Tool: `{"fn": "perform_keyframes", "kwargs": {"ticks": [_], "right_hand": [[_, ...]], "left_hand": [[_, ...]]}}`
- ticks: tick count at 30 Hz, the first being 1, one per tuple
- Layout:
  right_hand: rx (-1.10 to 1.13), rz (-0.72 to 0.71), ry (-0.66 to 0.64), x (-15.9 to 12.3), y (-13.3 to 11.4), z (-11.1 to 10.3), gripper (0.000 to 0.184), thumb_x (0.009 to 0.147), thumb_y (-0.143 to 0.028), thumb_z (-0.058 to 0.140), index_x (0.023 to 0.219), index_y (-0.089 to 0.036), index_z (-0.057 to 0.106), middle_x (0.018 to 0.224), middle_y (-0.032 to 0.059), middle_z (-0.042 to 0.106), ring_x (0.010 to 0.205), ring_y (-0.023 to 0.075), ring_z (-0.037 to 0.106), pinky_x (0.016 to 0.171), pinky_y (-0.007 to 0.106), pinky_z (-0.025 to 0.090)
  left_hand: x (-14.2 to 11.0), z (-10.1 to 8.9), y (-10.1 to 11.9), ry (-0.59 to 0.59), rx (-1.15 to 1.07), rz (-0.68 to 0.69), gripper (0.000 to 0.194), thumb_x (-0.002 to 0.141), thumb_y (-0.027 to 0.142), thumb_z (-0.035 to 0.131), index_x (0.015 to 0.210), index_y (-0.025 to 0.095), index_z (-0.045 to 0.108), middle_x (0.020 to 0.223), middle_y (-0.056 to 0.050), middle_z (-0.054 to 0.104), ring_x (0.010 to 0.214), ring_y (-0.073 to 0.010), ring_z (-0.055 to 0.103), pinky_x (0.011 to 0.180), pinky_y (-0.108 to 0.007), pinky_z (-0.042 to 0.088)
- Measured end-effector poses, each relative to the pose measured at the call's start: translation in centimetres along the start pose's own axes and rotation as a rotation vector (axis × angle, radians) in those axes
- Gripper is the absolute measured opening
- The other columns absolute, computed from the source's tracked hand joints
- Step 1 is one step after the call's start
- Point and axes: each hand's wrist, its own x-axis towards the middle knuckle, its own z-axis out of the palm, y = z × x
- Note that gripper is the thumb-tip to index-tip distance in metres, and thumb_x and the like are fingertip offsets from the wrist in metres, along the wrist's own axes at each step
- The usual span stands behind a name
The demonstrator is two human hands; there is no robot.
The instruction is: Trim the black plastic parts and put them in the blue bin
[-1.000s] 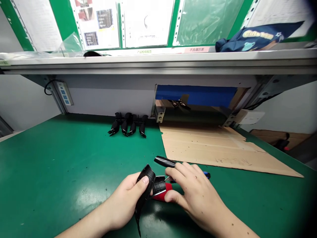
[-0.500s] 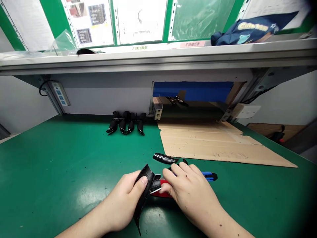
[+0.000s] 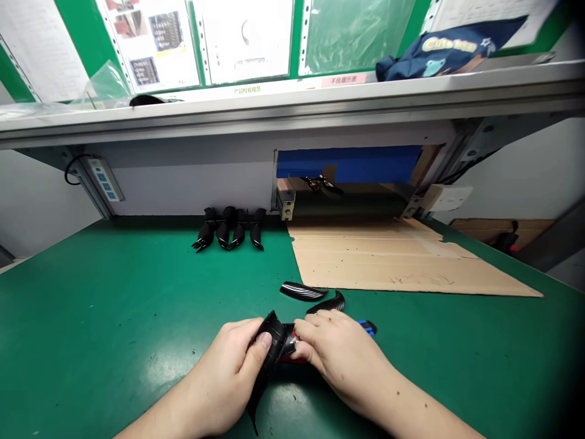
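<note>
My left hand [image 3: 228, 372] is closed around a curved black plastic part [image 3: 269, 353] with a long pointed tail, thumb pressed on its ribbed top. My right hand [image 3: 338, 353] sits right beside it, fingers pinched at the part's right end, over a red-handled tool [image 3: 287, 358] that is mostly hidden beneath the fingers. A blue-handled tool [image 3: 367, 327] pokes out behind my right hand. Two loose curved black pieces [image 3: 301, 291] [image 3: 329, 302] lie on the green mat just beyond my hands.
A row of several black parts [image 3: 228, 230] lies at the back wall. A flattened cardboard sheet [image 3: 388, 259] covers the mat's right side below a blue-topped opening [image 3: 347, 163]. A power strip [image 3: 104, 180] hangs at left. The shelf above carries papers and a dark blue bag [image 3: 439, 52].
My right hand has drawn in to the left and curled its fingers against the black part, covering most of the red-handled tool. The view has shifted slightly rightward and down.
</note>
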Motion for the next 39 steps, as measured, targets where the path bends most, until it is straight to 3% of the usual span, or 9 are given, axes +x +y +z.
{"fn": "perform_keyframes", "kwargs": {"ticks": [3,6,15,22,25,28,30,34,39], "right_hand": [[0.419,-0.044,-0.126,0.0,0.4,-1.2,0.037,0.106,-0.038,0.033,0.078,-0.020,0.050,0.074,-0.0043,0.055,0.064,0.0121,0.049,0.058,0.020,0.036],[0.800,0.030,-0.071,-0.1,0.8,-1.9,0.048,0.104,-0.054,0.026,0.075,-0.020,0.042,0.071,-0.0028,0.046,0.062,0.0136,0.043,0.055,0.022,0.034],[0.434,0.085,0.309,-0.2,-0.3,-0.2,0.060,0.093,-0.074,0.025,0.093,-0.021,0.052,0.086,0.0039,0.051,0.079,0.0225,0.046,0.072,0.034,0.035],[0.954,-0.047,0.027,-0.2,0.1,-0.9,0.057,0.098,-0.066,0.026,0.071,-0.019,0.043,0.066,-0.0028,0.038,0.059,0.0139,0.037,0.056,0.024,0.032],[0.847,-0.005,0.238,-0.4,0.5,-1.3,0.050,0.095,-0.065,0.042,0.075,-0.020,0.044,0.069,-0.0030,0.039,0.061,0.0139,0.035,0.056,0.024,0.029],[0.468,-0.162,0.344,-0.6,0.3,-1.4,0.029,0.092,-0.049,0.062,0.090,-0.021,0.054,0.089,0.0029,0.050,0.069,0.0157,0.042,0.064,0.027,0.034],[0.216,-0.265,0.321,-0.7,-0.1,-1.3,0.010,0.097,-0.031,0.054,0.098,-0.022,0.058,0.109,0.0083,0.051,0.075,0.0177,0.045,0.067,0.030,0.035],[0.025,-0.263,0.320,-0.7,-0.4,-0.8,0.021,0.084,-0.006,0.041,0.084,-0.019,0.057,0.124,0.0092,0.051,0.077,0.0195,0.048,0.066,0.032,0.036],[0.048,-0.211,0.135,-0.7,0.0,-0.6,0.016,0.071,-0.005,0.054,0.081,-0.019,0.054,0.128,0.0049,0.054,0.081,0.0206,0.055,0.068,0.032,0.039]], "left_hand": [[0.1,0.1,-0.4,0.034,0.041,0.048,0.036,0.098,0.041,0.031,0.084,0.019,0.055,0.084,0.000,0.059,0.079,-0.0152,0.051,0.076,-0.024,0.037],[0.1,0.3,-0.7,0.064,0.006,0.066,0.037,0.098,0.043,0.031,0.080,0.019,0.053,0.080,0.000,0.055,0.076,-0.0150,0.048,0.072,-0.025,0.036],[-0.3,1.6,-1.6,0.088,-0.420,-0.048,0.040,0.094,0.052,0.037,0.082,0.017,0.054,0.078,0.000,0.049,0.072,-0.0136,0.042,0.068,-0.024,0.035],[0.0,1.2,-1.2,0.115,-0.336,0.013,0.037,0.095,0.047,0.038,0.081,0.017,0.054,0.079,0.000,0.052,0.075,-0.0139,0.043,0.070,-0.023,0.036],[0.3,1.0,-1.0,0.069,-0.296,-0.006,0.034,0.095,0.047,0.040,0.088,0.017,0.056,0.086,-0.001,0.056,0.082,-0.0155,0.046,0.074,-0.024,0.038],[0.6,1.1,-1.0,0.024,-0.296,-0.032,0.030,0.093,0.045,0.044,0.091,0.018,0.057,0.089,-0.002,0.057,0.086,-0.0172,0.050,0.077,-0.026,0.041],[0.6,1.3,-1.1,-0.023,-0.334,-0.045,0.023,0.093,0.040,0.048,0.101,0.020,0.057,0.093,-0.001,0.059,0.090,-0.0173,0.052,0.080,-0.027,0.042],[0.3,1.5,-1.2,-0.054,-0.378,-0.098,0.037,0.093,0.034,0.048,0.130,0.030,0.045,0.114,0.000,0.058,0.106,-0.0170,0.050,0.094,-0.028,0.039],[0.2,1.8,-1.4,-0.055,-0.376,-0.218,0.052,0.093,0.052,0.039,0.139,0.029,0.033,0.103,-0.003,0.058,0.069,-0.0126,0.048,0.065,-0.026,0.042]]}}
